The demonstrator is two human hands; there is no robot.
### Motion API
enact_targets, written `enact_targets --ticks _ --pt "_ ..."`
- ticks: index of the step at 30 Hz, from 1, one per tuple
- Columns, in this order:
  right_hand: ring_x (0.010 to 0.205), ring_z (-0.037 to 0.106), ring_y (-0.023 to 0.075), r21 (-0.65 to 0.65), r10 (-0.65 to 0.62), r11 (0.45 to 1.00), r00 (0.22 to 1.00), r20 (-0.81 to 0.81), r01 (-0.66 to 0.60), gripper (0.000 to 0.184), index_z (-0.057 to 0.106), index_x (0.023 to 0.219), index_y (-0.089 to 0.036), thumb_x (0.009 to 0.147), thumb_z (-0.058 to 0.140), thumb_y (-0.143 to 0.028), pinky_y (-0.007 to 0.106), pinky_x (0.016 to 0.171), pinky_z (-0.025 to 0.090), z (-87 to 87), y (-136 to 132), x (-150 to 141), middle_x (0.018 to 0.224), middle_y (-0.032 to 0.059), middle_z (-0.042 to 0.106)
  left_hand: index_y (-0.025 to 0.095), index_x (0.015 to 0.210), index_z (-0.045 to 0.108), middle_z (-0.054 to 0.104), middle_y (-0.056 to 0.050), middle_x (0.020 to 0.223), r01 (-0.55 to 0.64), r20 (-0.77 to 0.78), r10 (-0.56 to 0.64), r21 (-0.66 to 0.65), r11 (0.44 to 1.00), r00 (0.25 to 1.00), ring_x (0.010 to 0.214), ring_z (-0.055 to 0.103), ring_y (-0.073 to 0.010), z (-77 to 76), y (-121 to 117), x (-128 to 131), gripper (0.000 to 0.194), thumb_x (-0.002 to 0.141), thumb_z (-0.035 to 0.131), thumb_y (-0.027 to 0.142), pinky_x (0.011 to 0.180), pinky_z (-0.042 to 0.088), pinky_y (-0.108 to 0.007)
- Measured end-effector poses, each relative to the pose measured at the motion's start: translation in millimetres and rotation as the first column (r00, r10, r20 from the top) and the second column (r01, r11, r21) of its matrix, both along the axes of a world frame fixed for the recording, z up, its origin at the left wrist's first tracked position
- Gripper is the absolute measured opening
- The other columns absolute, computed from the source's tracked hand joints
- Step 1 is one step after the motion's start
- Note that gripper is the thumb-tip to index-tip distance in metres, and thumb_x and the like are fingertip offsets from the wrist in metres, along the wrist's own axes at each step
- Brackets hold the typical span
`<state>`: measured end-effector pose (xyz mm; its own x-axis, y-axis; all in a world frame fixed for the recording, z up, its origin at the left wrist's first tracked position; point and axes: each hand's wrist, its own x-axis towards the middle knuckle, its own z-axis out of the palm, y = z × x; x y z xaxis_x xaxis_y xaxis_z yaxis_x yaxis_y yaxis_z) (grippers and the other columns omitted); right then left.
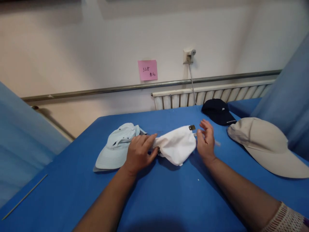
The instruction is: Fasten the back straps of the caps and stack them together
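Observation:
A white cap (178, 145) lies tilted on its side on the blue-covered surface, a dark metal buckle (191, 127) at its upper right edge. My left hand (141, 149) is closed on the cap's left end, thumb in front and fingers over the top. At the other end, my right hand (206, 140) curls loosely at the strap, whose blurred tip (217, 143) sticks out past the hand. Its exact grip on the strap is partly hidden. Just left of my left hand sits a pale blue cap (118, 145), partly covered by that hand.
A beige cap (263, 138) and a navy cap (216, 111) lie at the right. A thin stick (25, 196) rests near the left edge. Behind are a radiator (178, 100), a metal rail (116, 89) and a plugged-in cable (192, 80). Blue curtains (19, 135) hang on both sides.

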<state>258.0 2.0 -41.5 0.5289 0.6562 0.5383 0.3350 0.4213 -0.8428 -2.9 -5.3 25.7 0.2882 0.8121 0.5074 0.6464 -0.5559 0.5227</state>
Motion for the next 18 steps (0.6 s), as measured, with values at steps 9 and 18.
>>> enact_targets --ticks 9,18 --pt "0.078 0.064 0.022 -0.279 0.512 0.845 0.841 0.176 -0.456 0.024 0.07 0.089 -0.021 0.078 0.067 -0.043 0.035 0.077 0.05 27.0 -28.0 -6.0 0.081 0.0041 0.07 0.027 0.112 0.069 0.063 -0.01 0.117 -0.06 0.093 0.052 0.09 0.994 0.994 0.119 0.047 -0.034 -9.3 -4.9 8.1 0.041 0.072 0.071 0.024 0.113 0.019 -0.05" --pt "0.089 0.069 0.0214 -0.051 0.176 0.857 0.385 -0.906 -0.512 0.028 0.063 0.106 -0.019 0.091 0.049 -0.038 0.036 0.072 0.058 -7.3 24.3 10.5 0.1 0.0078 0.073 0.02 0.122 0.053 0.047 -0.014 0.14 0.095 0.555 0.268 -0.538 0.838 0.788 0.124 0.05 -0.0275 -49.4 7.0 41.1 0.055 0.071 0.072 0.013 0.108 0.036 -0.043"
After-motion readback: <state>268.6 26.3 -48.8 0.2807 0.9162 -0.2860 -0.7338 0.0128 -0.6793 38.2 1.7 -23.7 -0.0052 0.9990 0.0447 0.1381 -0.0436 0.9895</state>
